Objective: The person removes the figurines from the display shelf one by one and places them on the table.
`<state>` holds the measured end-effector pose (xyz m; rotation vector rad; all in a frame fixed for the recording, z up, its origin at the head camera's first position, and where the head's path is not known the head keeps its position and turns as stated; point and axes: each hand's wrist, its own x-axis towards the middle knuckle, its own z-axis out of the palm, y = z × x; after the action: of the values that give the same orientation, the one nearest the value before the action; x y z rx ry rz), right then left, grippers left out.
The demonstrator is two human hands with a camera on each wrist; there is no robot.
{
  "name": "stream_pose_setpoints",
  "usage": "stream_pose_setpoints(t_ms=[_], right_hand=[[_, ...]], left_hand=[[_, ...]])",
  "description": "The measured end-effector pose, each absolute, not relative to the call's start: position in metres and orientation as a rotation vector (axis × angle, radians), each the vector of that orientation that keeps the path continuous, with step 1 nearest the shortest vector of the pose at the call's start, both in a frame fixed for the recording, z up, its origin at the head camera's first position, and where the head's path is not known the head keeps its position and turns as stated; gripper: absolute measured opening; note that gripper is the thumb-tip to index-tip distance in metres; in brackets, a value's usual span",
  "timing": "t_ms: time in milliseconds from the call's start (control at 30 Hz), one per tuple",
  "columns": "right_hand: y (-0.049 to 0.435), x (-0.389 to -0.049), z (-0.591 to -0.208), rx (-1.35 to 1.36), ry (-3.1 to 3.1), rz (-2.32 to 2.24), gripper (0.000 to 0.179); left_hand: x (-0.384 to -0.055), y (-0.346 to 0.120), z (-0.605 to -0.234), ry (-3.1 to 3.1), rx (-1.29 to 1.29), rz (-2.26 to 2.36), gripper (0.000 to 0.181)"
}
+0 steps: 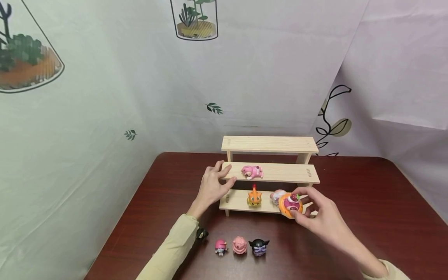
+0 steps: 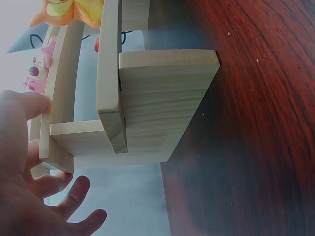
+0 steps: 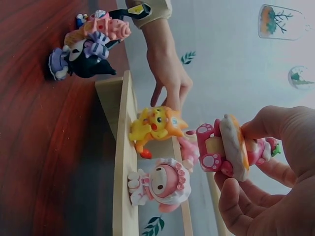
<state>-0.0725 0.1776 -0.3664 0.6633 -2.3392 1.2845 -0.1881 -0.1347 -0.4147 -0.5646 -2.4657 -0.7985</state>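
Note:
My left hand [image 1: 211, 187] grips the left end of the middle board of a three-tier wooden display rack [image 1: 276, 171], thumb on one face and a finger on the other in the left wrist view. In my right hand [image 1: 325, 214] a pink toy figurine with an orange ring and a strawberry on top [image 3: 235, 147] is pinched, held in front of the lowest board's right part. A pink bear figurine [image 1: 252, 172] lies on the middle board. On the lowest board stand an orange-and-yellow figurine [image 1: 254, 197] and a pink-and-white bonneted figurine [image 3: 160, 184], partly hidden in the head view.
On the dark red-brown table [image 1: 140, 217] before the rack stand a pink-capped figurine [image 1: 220, 247], a round pink figurine [image 1: 239, 245] and a black-and-purple figurine [image 1: 259, 247]. Another black one [image 1: 201, 233] is partly behind the left sleeve. A printed cloth [image 1: 273, 77] hangs behind.

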Motion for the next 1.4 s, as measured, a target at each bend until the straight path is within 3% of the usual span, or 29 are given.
stream_pose_setpoints(t_ms=[1400], right_hand=[[0.182, -0.053, -0.41, 0.853, -2.321, 1.208, 0.06]], left_hand=[[-0.188, -0.135, -0.415, -2.458, -0.565, -0.819, 0.048]])
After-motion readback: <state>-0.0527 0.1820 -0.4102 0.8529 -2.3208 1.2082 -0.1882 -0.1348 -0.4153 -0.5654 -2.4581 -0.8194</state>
